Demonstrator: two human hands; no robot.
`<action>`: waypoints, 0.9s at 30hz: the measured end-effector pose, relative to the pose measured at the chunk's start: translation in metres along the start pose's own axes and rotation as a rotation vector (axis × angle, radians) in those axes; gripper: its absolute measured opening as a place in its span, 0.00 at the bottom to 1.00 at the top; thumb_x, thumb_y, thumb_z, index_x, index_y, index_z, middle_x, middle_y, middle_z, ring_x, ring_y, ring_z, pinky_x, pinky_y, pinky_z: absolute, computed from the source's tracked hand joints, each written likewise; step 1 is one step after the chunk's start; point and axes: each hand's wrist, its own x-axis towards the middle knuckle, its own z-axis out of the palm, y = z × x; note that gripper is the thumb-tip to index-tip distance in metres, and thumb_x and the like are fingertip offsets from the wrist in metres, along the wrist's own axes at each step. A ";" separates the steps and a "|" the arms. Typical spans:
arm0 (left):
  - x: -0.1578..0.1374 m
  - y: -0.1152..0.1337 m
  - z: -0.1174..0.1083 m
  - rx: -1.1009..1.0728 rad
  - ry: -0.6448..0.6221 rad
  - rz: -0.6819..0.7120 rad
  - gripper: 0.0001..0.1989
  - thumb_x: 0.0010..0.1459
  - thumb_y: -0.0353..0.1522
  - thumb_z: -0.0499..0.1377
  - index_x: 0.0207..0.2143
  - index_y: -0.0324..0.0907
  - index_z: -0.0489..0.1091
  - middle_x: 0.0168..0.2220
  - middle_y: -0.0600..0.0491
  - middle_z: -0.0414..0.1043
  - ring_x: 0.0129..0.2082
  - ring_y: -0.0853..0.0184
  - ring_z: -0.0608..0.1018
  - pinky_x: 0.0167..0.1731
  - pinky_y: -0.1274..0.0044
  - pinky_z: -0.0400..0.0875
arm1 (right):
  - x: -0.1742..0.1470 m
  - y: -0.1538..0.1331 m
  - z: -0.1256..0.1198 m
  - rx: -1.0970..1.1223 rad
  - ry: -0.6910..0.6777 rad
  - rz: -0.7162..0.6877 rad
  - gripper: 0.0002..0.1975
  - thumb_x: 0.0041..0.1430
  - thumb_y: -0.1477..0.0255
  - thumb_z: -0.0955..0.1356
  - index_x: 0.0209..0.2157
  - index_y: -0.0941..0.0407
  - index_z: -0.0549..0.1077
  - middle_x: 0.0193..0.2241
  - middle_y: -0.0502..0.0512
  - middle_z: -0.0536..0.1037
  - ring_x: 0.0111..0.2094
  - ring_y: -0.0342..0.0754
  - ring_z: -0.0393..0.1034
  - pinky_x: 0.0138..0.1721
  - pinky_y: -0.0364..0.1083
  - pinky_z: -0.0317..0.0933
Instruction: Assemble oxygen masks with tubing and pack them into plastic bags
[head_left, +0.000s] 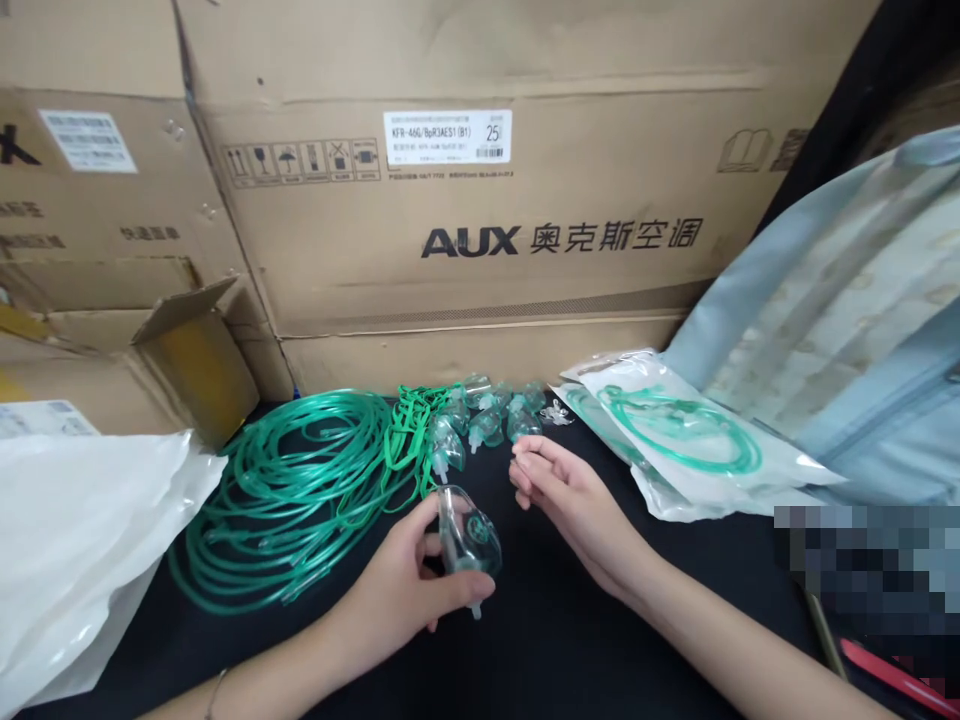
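My left hand [401,575] is closed around a clear oxygen mask [471,530], with the thumb across its lower part and a small connector pointing down. My right hand [562,490] is raised to the right of it, fingertips pinched together; whatever they hold, if anything, is too small to make out. Beyond the hands lie several more clear masks [487,425]. Small clear or metallic pieces [556,412] form a little pile just past my right fingertips. Green elastic straps [409,435] are heaped left of the masks.
Coiled green tubing [300,490] covers the black table [540,650] at left. White plastic bags [82,540] lie at the left edge. Packaged mask sets [682,430] sit at right, by a light-blue fabric item [825,300]. A large cardboard box [480,290] stands behind.
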 end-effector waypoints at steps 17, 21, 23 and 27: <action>0.004 0.014 0.012 0.380 0.084 0.137 0.24 0.41 0.42 0.64 0.39 0.41 0.66 0.20 0.61 0.58 0.19 0.74 0.58 0.19 0.82 0.53 | -0.008 0.009 0.005 -0.136 -0.237 -0.040 0.07 0.51 0.68 0.68 0.32 0.56 0.70 0.24 0.49 0.71 0.25 0.38 0.62 0.23 0.38 0.54; -0.001 0.013 0.010 0.296 0.036 0.166 0.23 0.43 0.40 0.64 0.41 0.43 0.64 0.23 0.60 0.61 0.20 0.74 0.60 0.19 0.82 0.55 | -0.009 0.009 0.007 -0.154 -0.197 -0.042 0.07 0.50 0.68 0.68 0.31 0.57 0.71 0.24 0.49 0.71 0.22 0.38 0.60 0.22 0.39 0.54; -0.001 0.011 0.008 0.213 -0.008 0.178 0.20 0.50 0.40 0.59 0.44 0.43 0.63 0.26 0.58 0.62 0.20 0.75 0.61 0.20 0.82 0.55 | -0.009 0.008 0.008 -0.146 -0.185 -0.060 0.07 0.49 0.68 0.69 0.30 0.57 0.72 0.24 0.49 0.70 0.21 0.38 0.59 0.22 0.40 0.55; 0.003 0.008 0.005 0.132 0.034 0.169 0.17 0.56 0.39 0.53 0.46 0.42 0.62 0.25 0.59 0.60 0.16 0.79 0.56 0.15 0.84 0.50 | -0.008 0.008 0.008 -0.138 -0.172 -0.102 0.06 0.46 0.69 0.71 0.26 0.57 0.73 0.27 0.50 0.70 0.22 0.38 0.60 0.23 0.40 0.58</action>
